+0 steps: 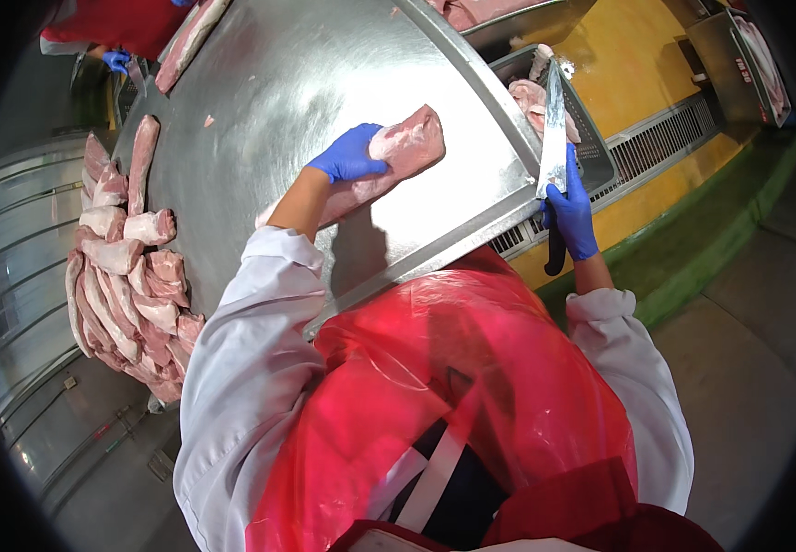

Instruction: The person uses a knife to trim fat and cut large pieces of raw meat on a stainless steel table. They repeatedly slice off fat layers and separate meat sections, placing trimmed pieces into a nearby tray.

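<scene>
We judge the work to be in its middle, with one piece in hand: the pork loin (pixel 409 152) lies at twelve o'clock on the steel desk (pixel 278 83), its far end toward one o'clock and its near part passing under our left forearm. Its upper face looks mostly smooth, but we cannot tell if it is finished. At nine o'clock there is a big heap of meat pieces (pixel 131 304); whether these are done or are left to do, the view does not say. At two o'clock, pale trimmings (pixel 529 99) lie in the grey basket (pixel 606 164), so some cutting seems to be done.

About our hands: the left hand (pixel 352 154), in blue glove, is partly closed, with thumb and fingers curved over the loin, and it holds the meat against the desk. The right hand (pixel 571 219), at two o'clock, is closed around the black handle of the knife (pixel 553 133). The blade points toward twelve o'clock, over the basket and well apart from the loin.
</scene>
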`<state>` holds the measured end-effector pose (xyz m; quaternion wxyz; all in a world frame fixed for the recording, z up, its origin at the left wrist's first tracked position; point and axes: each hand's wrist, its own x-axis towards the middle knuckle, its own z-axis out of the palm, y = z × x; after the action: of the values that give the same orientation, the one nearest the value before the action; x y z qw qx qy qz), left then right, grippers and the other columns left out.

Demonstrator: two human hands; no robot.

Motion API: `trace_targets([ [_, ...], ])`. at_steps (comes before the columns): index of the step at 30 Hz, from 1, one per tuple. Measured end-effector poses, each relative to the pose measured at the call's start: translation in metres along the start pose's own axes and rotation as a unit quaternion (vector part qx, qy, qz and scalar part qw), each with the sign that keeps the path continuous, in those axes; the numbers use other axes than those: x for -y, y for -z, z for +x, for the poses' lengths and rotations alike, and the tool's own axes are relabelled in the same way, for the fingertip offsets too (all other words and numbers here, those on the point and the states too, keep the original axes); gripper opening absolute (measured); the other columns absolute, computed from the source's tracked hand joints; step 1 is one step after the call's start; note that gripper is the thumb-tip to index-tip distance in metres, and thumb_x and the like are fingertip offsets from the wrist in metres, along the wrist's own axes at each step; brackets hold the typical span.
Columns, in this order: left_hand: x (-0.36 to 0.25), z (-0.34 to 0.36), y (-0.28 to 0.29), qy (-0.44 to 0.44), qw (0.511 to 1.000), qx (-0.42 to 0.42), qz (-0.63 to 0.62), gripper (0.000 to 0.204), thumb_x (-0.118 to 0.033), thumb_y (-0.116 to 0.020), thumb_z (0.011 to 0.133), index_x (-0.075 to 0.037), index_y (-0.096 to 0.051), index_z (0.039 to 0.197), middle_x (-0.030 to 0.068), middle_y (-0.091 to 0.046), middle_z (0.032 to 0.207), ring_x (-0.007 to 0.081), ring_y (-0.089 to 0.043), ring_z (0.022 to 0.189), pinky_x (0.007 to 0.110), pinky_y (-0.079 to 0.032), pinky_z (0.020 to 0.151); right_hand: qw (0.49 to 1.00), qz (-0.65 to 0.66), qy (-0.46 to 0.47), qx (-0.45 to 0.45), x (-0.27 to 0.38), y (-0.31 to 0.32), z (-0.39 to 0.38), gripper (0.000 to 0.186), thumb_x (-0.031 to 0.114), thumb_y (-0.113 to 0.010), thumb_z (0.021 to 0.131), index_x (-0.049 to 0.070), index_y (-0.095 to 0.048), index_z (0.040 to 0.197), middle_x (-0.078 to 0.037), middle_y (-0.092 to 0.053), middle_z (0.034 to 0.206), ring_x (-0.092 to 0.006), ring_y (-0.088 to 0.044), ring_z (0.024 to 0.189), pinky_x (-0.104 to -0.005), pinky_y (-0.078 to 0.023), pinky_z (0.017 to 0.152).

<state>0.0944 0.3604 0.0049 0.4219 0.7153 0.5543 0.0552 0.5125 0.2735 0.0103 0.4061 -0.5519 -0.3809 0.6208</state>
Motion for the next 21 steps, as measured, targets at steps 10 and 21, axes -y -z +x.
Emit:
trace_targets([
  [10,-0.043,-0.005,-0.034,-0.076,0.942,-0.306,0.114,0.033,-0.025,-0.074,0.079,-0.003,-0.069,0.104,0.0166,-0.066,0.099,0.0361,-0.061,0.096,0.046,-0.050,0.086,0.999,-0.011,0.011,0.047,-0.008,-0.026,0.017,0.082,-0.004,-0.051,0.091,0.019,-0.016,0.162,-0.002,-0.057,0.089,-0.0059,-0.051,0.060,-0.0209,-0.046,0.051],
  [21,-0.039,0.027,-0.032,-0.023,0.968,-0.214,0.128,0.011,-0.011,-0.062,0.083,-0.001,-0.066,0.082,0.0229,-0.066,0.082,0.0431,-0.064,0.080,0.048,-0.052,0.074,0.981,-0.135,0.028,0.135,0.005,-0.106,0.050,0.079,0.012,-0.057,0.095,0.029,-0.017,0.161,-0.007,-0.061,0.075,-0.0103,-0.056,0.057,-0.0280,-0.053,0.050],
])
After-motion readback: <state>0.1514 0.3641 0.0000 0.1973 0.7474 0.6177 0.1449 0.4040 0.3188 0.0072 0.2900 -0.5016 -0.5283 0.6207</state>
